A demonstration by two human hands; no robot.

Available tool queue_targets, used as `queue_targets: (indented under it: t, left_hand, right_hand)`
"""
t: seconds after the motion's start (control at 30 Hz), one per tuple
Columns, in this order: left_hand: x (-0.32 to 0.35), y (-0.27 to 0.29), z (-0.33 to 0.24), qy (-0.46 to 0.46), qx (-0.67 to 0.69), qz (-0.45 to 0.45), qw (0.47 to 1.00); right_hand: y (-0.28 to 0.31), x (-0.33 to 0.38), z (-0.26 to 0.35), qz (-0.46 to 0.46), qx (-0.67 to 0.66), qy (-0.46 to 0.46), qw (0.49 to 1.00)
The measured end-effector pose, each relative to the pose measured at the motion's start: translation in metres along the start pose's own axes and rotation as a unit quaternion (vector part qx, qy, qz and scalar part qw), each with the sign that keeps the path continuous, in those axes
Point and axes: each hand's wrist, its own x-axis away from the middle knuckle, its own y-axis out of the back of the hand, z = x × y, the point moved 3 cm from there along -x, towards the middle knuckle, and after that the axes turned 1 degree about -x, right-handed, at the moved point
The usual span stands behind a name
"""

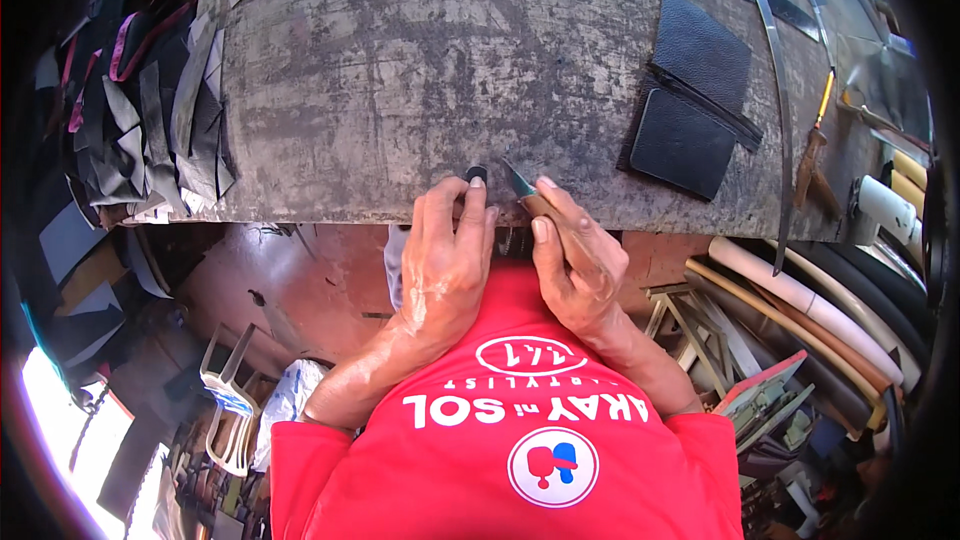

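Note:
At the near edge of the worn table [400, 90], my left hand [445, 245] is closed, its fingertips pinning a small black piece [477, 173] that looks like leather. My right hand [580, 258] grips a knife [518, 181] by its brownish handle. The dark, pointed blade slants up and left toward the small piece, apart from it by a short gap. Part of the handle is hidden inside my right fingers.
Black leather panels [690, 140] lie to the right, beside a long narrow strip [770, 40] hanging over the edge. A yellow-handled tool [825, 100] is farther right. Dark scraps [150, 130] heap up at the left. Rolls of material [800, 300] lean below the table at right.

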Motion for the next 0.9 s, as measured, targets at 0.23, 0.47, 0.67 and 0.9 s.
queue_targets:
  t: [0.23,0.47,0.67,0.9]
  left_hand:
    - [0.003,0.001,-0.004,-0.002,0.005,0.029,1.000]
    - [0.003,0.001,-0.002,0.003,0.005,0.019,1.000]
    - [0.001,0.003,-0.003,0.002,0.009,0.027,1.000]
    - [0.002,0.002,-0.001,-0.013,0.008,0.040,0.999]
  right_hand:
    - [-0.011,0.005,0.000,0.017,0.005,0.032,0.999]
    - [-0.012,0.003,0.002,0.024,0.024,0.036,0.999]
    - [-0.013,0.004,0.002,0.019,0.026,0.030,0.999]
    - [-0.013,0.003,0.002,0.028,0.022,0.026,0.999]
